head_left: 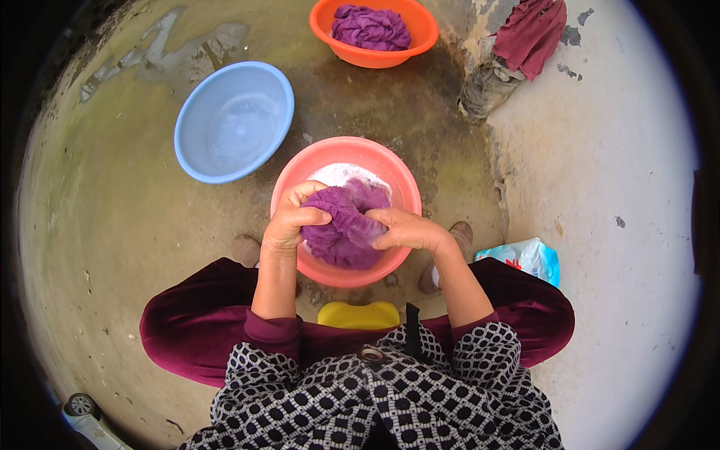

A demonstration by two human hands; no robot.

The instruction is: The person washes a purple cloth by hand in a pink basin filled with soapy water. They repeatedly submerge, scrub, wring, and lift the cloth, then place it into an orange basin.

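Note:
A wet purple cloth (343, 225) is bunched between my two hands above a pink plastic basin (402, 169). Its lower part hangs down into the basin. White suds (343, 173) cover the water behind the cloth. My left hand (295, 216) grips the cloth's left side, thumb laid across the front. On the other side, my right hand (399, 226) holds a fold between thumb and fingers. The fingertips of both hands are partly hidden by the cloth.
A blue basin (242, 124) with a wet bottom stands ahead to the left. Farther off, an orange basin (371, 58) holds another purple cloth (371, 28). A mop head (489, 87) and maroon cloth (531, 36) lean at the right wall. A detergent bag (529, 259) lies right; a yellow stool (358, 315) is beneath me.

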